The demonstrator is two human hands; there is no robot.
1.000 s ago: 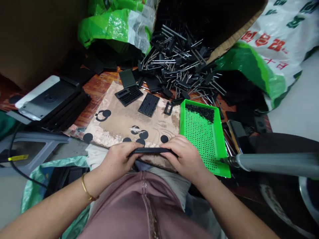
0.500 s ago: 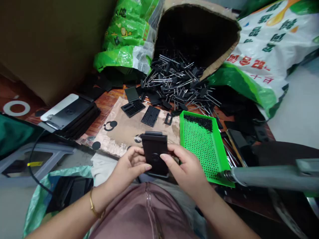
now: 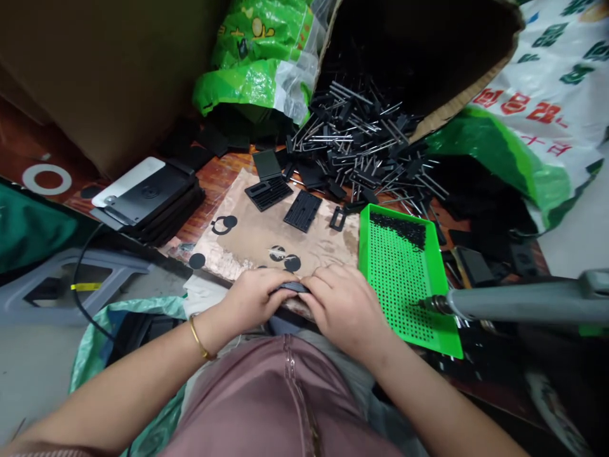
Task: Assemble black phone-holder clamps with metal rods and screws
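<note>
A flat black plastic base (image 3: 294, 287), seen nearly edge-on, is held between both hands just above the near edge of the work surface. My left hand (image 3: 250, 299) pinches its left end between thumb and fingers. On the right end, my right hand (image 3: 345, 310) is closed in the same way, fingers over the top and thumb below. The hands cover most of the piece. Beyond them, ribbed black plates (image 3: 302, 211) and a small black rectangular frame (image 3: 337, 218) lie on a cardboard sheet (image 3: 238, 238).
A green perforated tray (image 3: 399, 298) with small black screws stands at right, an electric screwdriver (image 3: 514, 304) jutting over it. Behind lies a heap of black parts with metal rods (image 3: 352, 136), spilling from a carton. Stacked black bases (image 3: 152, 197) sit at left.
The black base has tipped from showing its broad face to nearly edge-on. Both hands have closed over its ends. The view has shifted, so the surroundings sit differently in frame.
</note>
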